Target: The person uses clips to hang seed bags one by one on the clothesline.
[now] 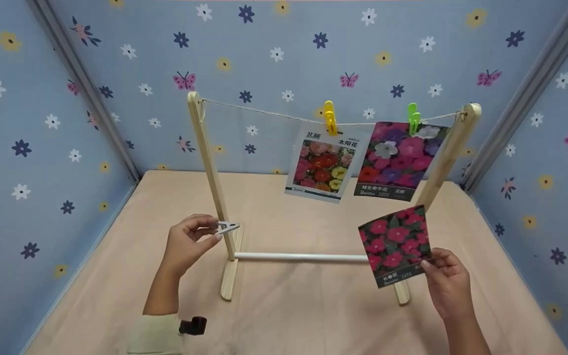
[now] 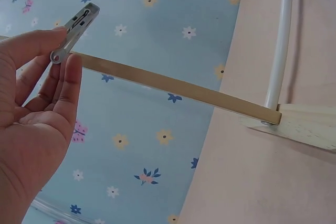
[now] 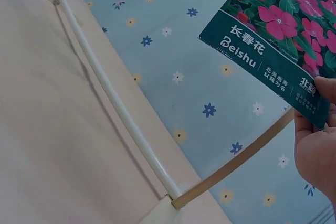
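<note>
My left hand (image 1: 189, 245) pinches a grey clothespin (image 1: 227, 227) between thumb and fingers, in front of the rack's left post. In the left wrist view the clothespin (image 2: 75, 32) points up and away from the fingertips. At the lower right, my right hand (image 1: 449, 283) grips the bottom corner of a seed packet (image 1: 396, 245) with pink flowers and a dark green band. The right wrist view shows the packet (image 3: 278, 30) tilted, its printed front visible. Behind it, two packets hang from the string (image 1: 264, 111): a white one (image 1: 319, 165) under a yellow clothespin (image 1: 330, 118), a purple-pink one (image 1: 397, 160) under a green clothespin (image 1: 413, 118).
The wooden rack has a left post (image 1: 210, 172), a right post (image 1: 446, 158) and a white crossbar (image 1: 303, 257) low between its feet. It stands on a peach-coloured tabletop (image 1: 294, 305). Blue flowered walls (image 1: 274, 44) enclose the back and sides.
</note>
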{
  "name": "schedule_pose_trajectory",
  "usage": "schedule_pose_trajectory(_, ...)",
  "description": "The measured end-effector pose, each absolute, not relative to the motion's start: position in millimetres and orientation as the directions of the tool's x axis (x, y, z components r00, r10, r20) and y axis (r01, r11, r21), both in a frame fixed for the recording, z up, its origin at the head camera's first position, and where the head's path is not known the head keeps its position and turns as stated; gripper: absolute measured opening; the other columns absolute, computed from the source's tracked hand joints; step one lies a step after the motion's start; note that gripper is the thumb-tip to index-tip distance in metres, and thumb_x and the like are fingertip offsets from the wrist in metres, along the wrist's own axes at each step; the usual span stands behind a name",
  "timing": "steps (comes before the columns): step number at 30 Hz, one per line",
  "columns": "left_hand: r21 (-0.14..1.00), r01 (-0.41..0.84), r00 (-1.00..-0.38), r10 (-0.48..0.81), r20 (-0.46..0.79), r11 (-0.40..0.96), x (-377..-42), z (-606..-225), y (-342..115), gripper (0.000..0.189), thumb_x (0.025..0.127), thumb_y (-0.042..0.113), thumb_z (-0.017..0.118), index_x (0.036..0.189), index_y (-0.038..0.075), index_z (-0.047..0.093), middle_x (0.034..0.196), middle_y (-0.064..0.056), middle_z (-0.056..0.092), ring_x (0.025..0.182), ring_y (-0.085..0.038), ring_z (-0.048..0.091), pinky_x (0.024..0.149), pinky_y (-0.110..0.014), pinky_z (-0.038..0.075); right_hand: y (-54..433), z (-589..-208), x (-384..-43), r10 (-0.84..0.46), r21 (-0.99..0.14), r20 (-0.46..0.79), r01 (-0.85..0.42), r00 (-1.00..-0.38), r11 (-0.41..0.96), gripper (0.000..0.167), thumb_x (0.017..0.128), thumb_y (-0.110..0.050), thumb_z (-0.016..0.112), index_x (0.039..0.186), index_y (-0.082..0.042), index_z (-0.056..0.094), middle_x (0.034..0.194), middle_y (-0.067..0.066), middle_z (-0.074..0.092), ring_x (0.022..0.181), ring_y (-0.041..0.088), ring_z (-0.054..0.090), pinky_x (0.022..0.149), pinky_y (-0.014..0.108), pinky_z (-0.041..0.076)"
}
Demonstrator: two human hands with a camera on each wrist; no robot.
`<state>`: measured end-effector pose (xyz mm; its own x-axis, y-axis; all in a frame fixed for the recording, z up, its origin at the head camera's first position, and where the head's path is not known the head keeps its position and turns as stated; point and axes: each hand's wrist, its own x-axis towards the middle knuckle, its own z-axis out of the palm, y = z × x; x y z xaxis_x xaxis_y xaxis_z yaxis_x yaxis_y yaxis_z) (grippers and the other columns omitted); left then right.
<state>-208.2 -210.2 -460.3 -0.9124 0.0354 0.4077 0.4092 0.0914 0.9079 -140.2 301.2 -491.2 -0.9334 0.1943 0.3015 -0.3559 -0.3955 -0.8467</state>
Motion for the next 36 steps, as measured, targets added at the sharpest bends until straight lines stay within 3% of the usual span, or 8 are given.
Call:
schedule_pose_trajectory(9, 0.878, 0.469, -0.883, 0.075, 0.463, 0.099, -210.9, -444.0, -202.8, 0.033, 0.075, -0.019, 0.072, 0.107, -0.012, 0.066, 0.106, -0.023, 0.06, 0.093, -0.019, 0.065, 0.085, -0.028, 0.054, 282.0, -487.4, -141.2, 0.092, -0.858, 0.331, -0.34, -0.939, -0.385, 0.024, 0.089, 0.022, 0.05, 0.105, 0.006, 0.059, 0.096, 0.008, 0.066, 0.088, 0.014, 0.063, 0.08, 0.024, 0.054)
schedule_pose_trajectory(20, 0.806, 0.585, -0.81, 0.124, 0.574, 0.088, -213.4, -421.5, -197.2, 0.032, 0.076, -0.023, 0.068, 0.107, -0.014, 0.065, 0.106, -0.026, 0.059, 0.093, -0.019, 0.064, 0.085, -0.028, 0.054, 259.5, -479.1, -145.5, 0.035, -0.922, 0.247, -0.246, -0.968, -0.298, 0.026, 0.084, 0.021, 0.06, 0.098, -0.001, 0.061, 0.091, 0.005, 0.068, 0.084, 0.013, 0.064, 0.076, 0.023, 0.054)
schedule_pose_trajectory(25, 0.8, 0.593, -0.803, 0.14, 0.579, 0.094, -214.1, -411.1, -195.2, 0.035, 0.076, -0.022, 0.068, 0.11, -0.014, 0.064, 0.108, -0.026, 0.059, 0.095, -0.02, 0.063, 0.085, -0.027, 0.053, 250.0, -474.3, -148.6, 0.022, -0.942, 0.203, -0.201, -0.979, -0.269, 0.027, 0.082, 0.018, 0.066, 0.095, -0.005, 0.062, 0.088, 0.002, 0.065, 0.083, 0.012, 0.062, 0.075, 0.023, 0.054)
schedule_pose_trajectory(36, 0.777, 0.613, -0.789, 0.161, 0.593, 0.144, -217.0, -384.1, -190.4, 0.032, 0.08, -0.014, 0.072, 0.111, -0.01, 0.065, 0.109, -0.022, 0.06, 0.096, -0.02, 0.063, 0.085, -0.026, 0.053, 227.1, -466.2, -161.4, -0.018, -0.971, 0.158, -0.152, -0.987, -0.185, 0.028, 0.08, 0.018, 0.067, 0.102, 0.005, 0.058, 0.093, 0.006, 0.066, 0.086, 0.016, 0.062, 0.079, 0.025, 0.055)
